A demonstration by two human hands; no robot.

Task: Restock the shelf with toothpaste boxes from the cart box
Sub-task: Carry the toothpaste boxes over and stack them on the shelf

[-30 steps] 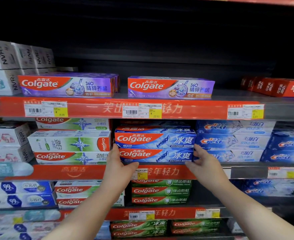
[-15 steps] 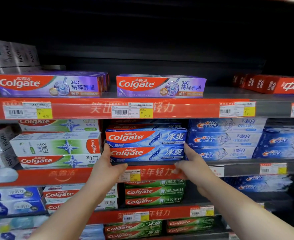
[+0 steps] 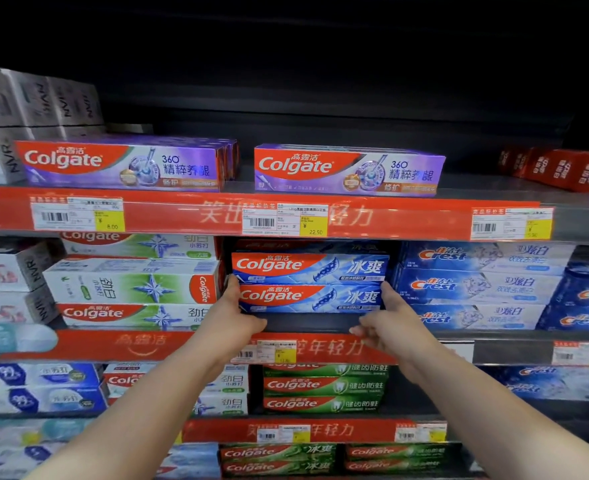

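Note:
Two blue Colgate toothpaste boxes lie stacked on the middle shelf (image 3: 313, 322), the lower box (image 3: 306, 298) under the upper box (image 3: 310, 266). My left hand (image 3: 234, 315) presses its thumb against the lower box's left end. My right hand (image 3: 386, 323) presses its thumb against the right end. Both hands' fingers curl below, near the shelf's front lip. A strip of bare dark shelf shows in front of the stack. The cart box is out of view.
Green-and-white Colgate boxes (image 3: 133, 287) sit tight on the left of the stack, and blue Crest boxes (image 3: 476, 284) on the right. Purple Colgate 360 boxes (image 3: 348, 169) stand on the shelf above. Green Colgate boxes (image 3: 324, 386) fill the shelf below.
The blue stack has slid further back on the shelf, with both hands staying at its ends. My head has drifted, so the shelves sit differently in view.

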